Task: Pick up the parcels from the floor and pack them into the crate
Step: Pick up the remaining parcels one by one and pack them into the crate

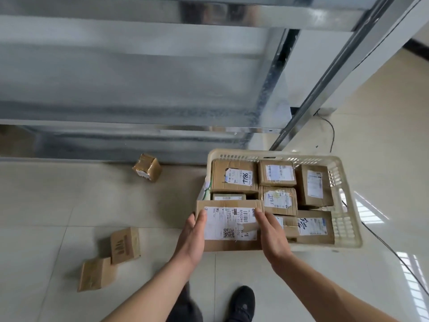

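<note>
A cream plastic crate (348, 219) stands on the tiled floor, holding several brown cardboard parcels with white labels. I hold a flat labelled parcel (229, 223) over the crate's near left corner. My left hand (192, 238) grips its left edge and my right hand (271, 235) grips its right side. Three parcels lie on the floor: a taped one (147, 167) by the shelf foot, a printed one (125, 245) to the left, and a plain one (96, 274) touching it.
A galvanised metal shelf unit (139, 89) fills the upper view, its upright (308, 108) just behind the crate. A black cable (380, 240) runs across the floor right of the crate. My black shoe (241, 303) is at the bottom.
</note>
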Action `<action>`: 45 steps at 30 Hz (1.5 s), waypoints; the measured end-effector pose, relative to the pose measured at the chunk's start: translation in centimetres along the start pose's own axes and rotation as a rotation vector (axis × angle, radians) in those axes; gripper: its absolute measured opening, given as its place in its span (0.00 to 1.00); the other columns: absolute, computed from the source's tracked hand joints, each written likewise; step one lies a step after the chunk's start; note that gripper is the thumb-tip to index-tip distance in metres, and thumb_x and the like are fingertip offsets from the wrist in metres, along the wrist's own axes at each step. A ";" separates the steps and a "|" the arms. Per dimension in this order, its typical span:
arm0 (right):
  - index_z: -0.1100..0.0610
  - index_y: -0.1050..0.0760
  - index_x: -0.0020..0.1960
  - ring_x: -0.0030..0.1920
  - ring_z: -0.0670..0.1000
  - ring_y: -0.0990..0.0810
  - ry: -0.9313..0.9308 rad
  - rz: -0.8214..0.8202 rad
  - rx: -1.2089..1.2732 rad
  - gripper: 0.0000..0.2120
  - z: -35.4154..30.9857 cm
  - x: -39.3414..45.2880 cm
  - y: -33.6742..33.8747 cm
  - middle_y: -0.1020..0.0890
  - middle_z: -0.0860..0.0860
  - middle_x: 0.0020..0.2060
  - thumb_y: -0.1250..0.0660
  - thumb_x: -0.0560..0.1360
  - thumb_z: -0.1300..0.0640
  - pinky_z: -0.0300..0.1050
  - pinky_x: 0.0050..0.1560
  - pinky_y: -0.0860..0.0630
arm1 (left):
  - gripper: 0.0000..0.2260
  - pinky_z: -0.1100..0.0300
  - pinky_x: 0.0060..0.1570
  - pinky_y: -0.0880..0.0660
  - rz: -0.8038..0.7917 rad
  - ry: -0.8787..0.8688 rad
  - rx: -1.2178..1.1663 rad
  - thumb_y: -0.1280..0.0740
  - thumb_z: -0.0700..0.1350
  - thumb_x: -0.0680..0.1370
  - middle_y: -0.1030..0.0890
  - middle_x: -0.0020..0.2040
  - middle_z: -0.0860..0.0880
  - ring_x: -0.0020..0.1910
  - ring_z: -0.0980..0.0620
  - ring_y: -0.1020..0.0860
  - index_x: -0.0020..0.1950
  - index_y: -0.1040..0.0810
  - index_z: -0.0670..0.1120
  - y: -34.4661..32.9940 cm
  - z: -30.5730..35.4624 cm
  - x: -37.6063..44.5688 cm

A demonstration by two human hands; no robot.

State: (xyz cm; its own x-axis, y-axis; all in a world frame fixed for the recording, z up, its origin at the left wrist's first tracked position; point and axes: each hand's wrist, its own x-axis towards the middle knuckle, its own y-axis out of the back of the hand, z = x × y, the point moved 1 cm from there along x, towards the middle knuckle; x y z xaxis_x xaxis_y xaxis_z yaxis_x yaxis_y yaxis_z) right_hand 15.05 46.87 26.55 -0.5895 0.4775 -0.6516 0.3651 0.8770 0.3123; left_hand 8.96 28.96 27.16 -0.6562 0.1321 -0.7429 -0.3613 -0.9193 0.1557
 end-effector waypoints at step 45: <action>0.53 0.24 0.60 0.55 0.57 0.20 -0.352 0.257 -0.176 0.33 22.5 26.6 28.6 0.18 0.52 0.54 0.40 0.69 0.29 0.58 0.62 0.25 | 0.28 0.58 0.66 0.41 -0.363 0.197 0.170 0.46 0.63 0.82 0.34 0.75 0.52 0.74 0.50 0.36 0.79 0.40 0.51 -43.1 -7.3 18.7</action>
State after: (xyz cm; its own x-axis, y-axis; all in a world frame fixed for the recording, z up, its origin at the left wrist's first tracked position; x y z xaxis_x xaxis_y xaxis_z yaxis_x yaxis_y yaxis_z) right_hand 26.05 83.42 2.61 -0.2049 0.6597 -0.7231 0.3219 0.7431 0.5867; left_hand 17.15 68.34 1.82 -0.3339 0.3471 -0.8764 -0.6598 -0.7501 -0.0457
